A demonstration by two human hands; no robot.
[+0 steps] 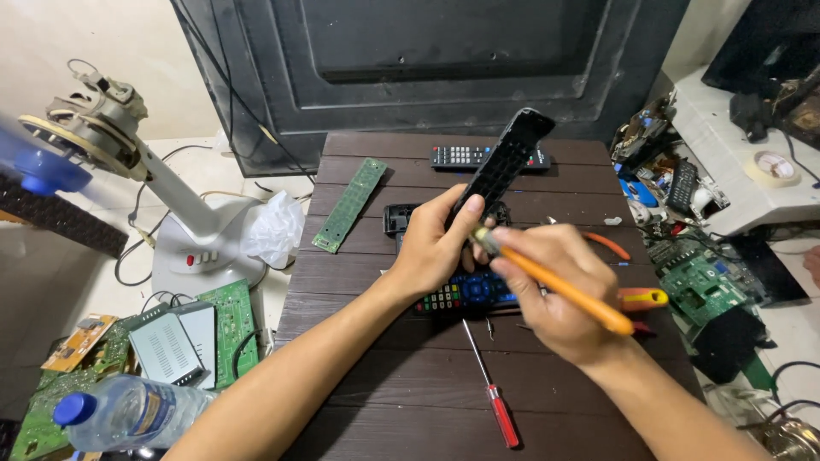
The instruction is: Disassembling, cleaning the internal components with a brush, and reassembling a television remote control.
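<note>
My left hand (436, 248) grips a black remote-control front shell (506, 162) with rows of button holes, held tilted up over the dark wooden table (367, 376). My right hand (555, 294) holds an orange-handled brush or tool (564, 290), its tip touching the lower end of the shell. Under my hands lies a remote keypad (465, 292) with blue and coloured buttons. A long green circuit board (350, 203) lies on the table's left. A red-handled screwdriver (493, 388) lies near the front.
Another black remote (465, 156) rests at the table's far edge, before a large dark TV back panel (427, 60). A fan stand (184, 222), circuit boards (229, 329) and a water bottle (128, 414) lie on the floor left. Boards and parts (700, 282) crowd the right.
</note>
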